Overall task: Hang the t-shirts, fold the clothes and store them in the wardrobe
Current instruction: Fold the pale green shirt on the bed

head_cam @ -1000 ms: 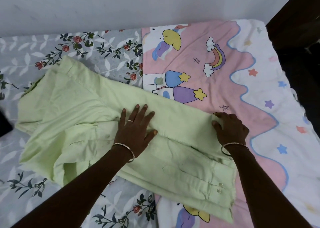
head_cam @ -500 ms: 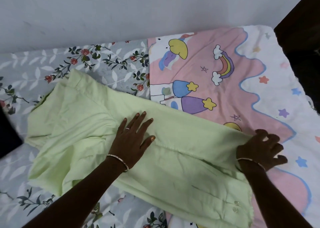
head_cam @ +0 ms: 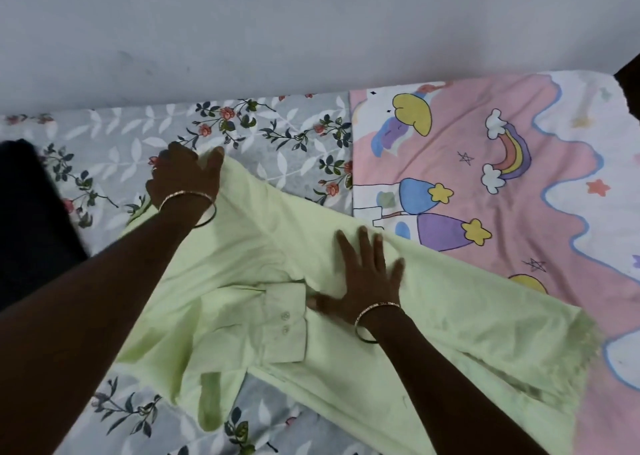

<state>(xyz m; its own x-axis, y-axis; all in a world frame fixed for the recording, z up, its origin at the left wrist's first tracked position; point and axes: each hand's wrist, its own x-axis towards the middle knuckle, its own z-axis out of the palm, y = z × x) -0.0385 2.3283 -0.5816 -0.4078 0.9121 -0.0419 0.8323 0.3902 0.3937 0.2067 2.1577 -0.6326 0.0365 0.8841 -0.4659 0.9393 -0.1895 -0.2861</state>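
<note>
**Green shirt spread on the bed, one palm flat on it**

A pale green shirt (head_cam: 346, 344) lies across the bed, running from the upper left down to the lower right; its left part rests on a grey floral sheet (head_cam: 277, 143) and its right part on a pink cartoon sheet (head_cam: 561, 191) printed with a rainbow, clouds and stars. One sleeve is folded in over the body, and its cuff (head_cam: 285, 323), with two small buttons (head_cam: 285, 323) one above the other, lies just left of the right hand (head_cam: 367, 278). That hand is flat, palm down, fingers straight and spread, pressing on the middle of the shirt. The left hand (head_cam: 187, 177) is at the shirt's far upper-left corner, its back to the camera and its thumb along the cloth's edge; the fingers bend away out of sight, so I cannot tell whether they pinch the fabric or only rest there. Each wrist wears a thin bangle (head_cam: 375, 307). A dark shape (head_cam: 31, 212) sits at the left edge of the bed; a plain pale wall (head_cam: 311, 22) runs behind.
</note>
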